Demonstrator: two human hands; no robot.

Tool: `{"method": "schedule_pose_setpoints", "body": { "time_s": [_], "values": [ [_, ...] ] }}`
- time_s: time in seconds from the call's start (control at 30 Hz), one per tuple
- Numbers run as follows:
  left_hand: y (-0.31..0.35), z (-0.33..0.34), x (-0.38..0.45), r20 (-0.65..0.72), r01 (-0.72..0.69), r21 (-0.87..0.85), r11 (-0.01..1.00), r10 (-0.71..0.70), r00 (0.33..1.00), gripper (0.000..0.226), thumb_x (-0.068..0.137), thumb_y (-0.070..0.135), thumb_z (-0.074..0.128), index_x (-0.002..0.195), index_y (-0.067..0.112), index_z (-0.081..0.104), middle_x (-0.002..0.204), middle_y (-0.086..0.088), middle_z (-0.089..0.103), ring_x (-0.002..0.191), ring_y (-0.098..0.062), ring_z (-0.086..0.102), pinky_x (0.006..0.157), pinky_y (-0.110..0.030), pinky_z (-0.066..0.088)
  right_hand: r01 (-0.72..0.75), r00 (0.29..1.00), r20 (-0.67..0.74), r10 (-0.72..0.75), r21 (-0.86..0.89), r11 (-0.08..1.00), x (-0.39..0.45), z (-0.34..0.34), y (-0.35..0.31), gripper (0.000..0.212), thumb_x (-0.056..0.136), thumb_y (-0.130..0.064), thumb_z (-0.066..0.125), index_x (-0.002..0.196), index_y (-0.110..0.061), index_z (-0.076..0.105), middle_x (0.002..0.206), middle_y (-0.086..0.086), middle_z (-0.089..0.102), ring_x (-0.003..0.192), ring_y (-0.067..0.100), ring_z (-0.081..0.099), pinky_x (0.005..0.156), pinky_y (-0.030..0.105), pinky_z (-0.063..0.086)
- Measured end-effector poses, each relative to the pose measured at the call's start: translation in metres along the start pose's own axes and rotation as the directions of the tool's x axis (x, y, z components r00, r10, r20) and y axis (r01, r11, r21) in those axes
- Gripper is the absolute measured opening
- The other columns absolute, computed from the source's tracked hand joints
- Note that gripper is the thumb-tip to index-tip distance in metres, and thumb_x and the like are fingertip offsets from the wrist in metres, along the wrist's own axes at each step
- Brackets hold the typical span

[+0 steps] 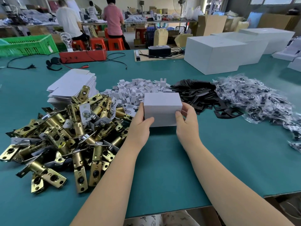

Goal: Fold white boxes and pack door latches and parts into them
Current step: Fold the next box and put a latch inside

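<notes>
A small closed white box (162,108) sits in the middle of the green table, held from both sides. My left hand (141,123) grips its left end, thumb on the front face. My right hand (187,121) grips its right end. A heap of brass door latches (65,137) lies to the left. Behind it is a stack of flat white box blanks (71,85). Folded white card inserts (138,90) are piled behind the box, black metal plates (200,95) lie to its right, and clear bags of small parts (260,98) lie farther right.
Large white boxes (216,54) stand at the back right. A red tool box (83,55), cables and a green crate (27,44) are at the back left. Two people sit on red stools beyond the table. The table's near edge (179,207) is just below my forearms.
</notes>
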State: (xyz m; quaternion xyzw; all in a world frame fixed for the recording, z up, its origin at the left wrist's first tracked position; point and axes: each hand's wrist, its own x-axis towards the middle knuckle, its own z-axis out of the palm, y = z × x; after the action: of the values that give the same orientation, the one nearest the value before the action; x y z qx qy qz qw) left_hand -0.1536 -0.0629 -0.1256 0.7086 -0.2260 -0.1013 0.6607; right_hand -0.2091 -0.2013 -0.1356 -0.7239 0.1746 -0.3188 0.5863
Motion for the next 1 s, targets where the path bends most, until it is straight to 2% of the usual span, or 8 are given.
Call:
{"method": "schedule_pose_setpoints", "body": {
  "time_s": [0.07,0.2,0.3,0.4,0.53,0.67,0.83,1.0],
  "values": [
    [-0.001,0.002,-0.003,-0.015,0.009,0.004,1.0,-0.009,1.0,0.064,0.095,0.0,0.043,0.152,0.024,0.028,0.141,0.012,0.049,0.128,-0.001,0.044,0.112,-0.026,0.032,0.009,1.0,-0.017,-0.01,-0.032,0.999,-0.003,0.0,0.002,0.035,0.094,-0.003,0.046,0.126,-0.017,0.047,0.116,-0.012,0.052,0.108,0.001,0.049,0.083,0.007,0.041],
    [-0.003,0.008,-0.008,-0.025,0.005,0.039,0.999,-0.004,1.0,0.067,0.095,0.0,0.044,0.153,0.026,0.024,0.142,0.009,0.046,0.13,-0.003,0.041,0.111,-0.024,0.029,0.012,0.989,0.15,0.002,-0.096,0.995,-0.008,-0.004,0.001,0.064,0.088,0.001,0.049,0.146,-0.021,0.034,0.142,-0.006,0.045,0.13,0.008,0.041,0.108,0.031,0.037],
    [-0.003,0.008,-0.009,0.001,0.004,0.061,0.998,-0.005,1.0,0.07,0.095,-0.001,0.046,0.154,0.028,0.02,0.142,0.01,0.045,0.128,-0.002,0.041,0.108,-0.021,0.029,0.003,0.985,0.172,0.012,-0.086,0.996,-0.009,-0.005,-0.001,0.067,0.087,0.0,0.049,0.147,-0.024,0.032,0.144,-0.007,0.044,0.132,0.008,0.039,0.111,0.039,0.035],
    [-0.002,0.007,-0.008,0.018,0.001,0.073,0.997,-0.003,1.0,0.072,0.094,-0.002,0.048,0.153,0.028,0.019,0.143,0.007,0.044,0.133,-0.008,0.039,0.114,-0.029,0.029,-0.044,0.979,0.195,0.053,-0.051,0.998,-0.013,-0.006,-0.004,0.069,0.088,-0.003,0.049,0.15,-0.027,0.028,0.147,-0.009,0.041,0.135,0.011,0.038,0.112,0.041,0.033],
    [0.0,0.008,-0.005,0.026,-0.003,0.06,0.998,0.002,1.0,0.067,0.095,-0.001,0.047,0.152,0.026,0.023,0.142,0.003,0.046,0.133,-0.011,0.04,0.117,-0.038,0.028,-0.069,0.974,0.219,0.06,0.033,0.997,-0.016,-0.011,-0.007,0.066,0.089,-0.004,0.046,0.149,-0.028,0.031,0.135,-0.012,0.053,0.12,0.006,0.05,0.107,0.035,0.039],
    [0.0,0.009,-0.005,0.03,-0.022,0.047,0.999,0.02,0.999,0.061,0.095,0.0,0.049,0.147,0.026,0.031,0.137,0.001,0.05,0.129,-0.013,0.045,0.114,-0.037,0.033,-0.07,0.959,0.279,0.053,0.049,0.996,-0.016,-0.013,-0.01,0.072,0.086,-0.007,0.049,0.15,-0.028,0.026,0.142,-0.009,0.046,0.129,0.011,0.044,0.111,0.035,0.035],
    [0.001,0.009,-0.009,0.028,-0.017,-0.02,1.0,0.017,0.999,0.051,0.094,0.003,0.052,0.132,0.036,0.042,0.128,0.005,0.058,0.112,0.003,0.055,0.086,-0.006,0.041,-0.042,0.95,0.31,0.032,0.023,0.999,-0.016,-0.011,-0.014,0.07,0.072,-0.02,0.052,0.135,-0.043,0.032,0.132,-0.015,0.052,0.115,0.006,0.052,0.095,0.018,0.041],
    [0.002,0.01,-0.01,0.012,-0.014,-0.048,0.999,0.015,1.0,0.052,0.093,0.002,0.053,0.135,0.031,0.041,0.126,0.005,0.059,0.105,0.008,0.056,0.079,-0.002,0.041,-0.069,0.937,0.347,0.049,0.047,0.996,-0.014,-0.014,-0.014,0.068,0.072,-0.019,0.052,0.133,-0.045,0.034,0.122,-0.024,0.055,0.104,-0.007,0.056,0.082,0.005,0.042]
  ]
}}
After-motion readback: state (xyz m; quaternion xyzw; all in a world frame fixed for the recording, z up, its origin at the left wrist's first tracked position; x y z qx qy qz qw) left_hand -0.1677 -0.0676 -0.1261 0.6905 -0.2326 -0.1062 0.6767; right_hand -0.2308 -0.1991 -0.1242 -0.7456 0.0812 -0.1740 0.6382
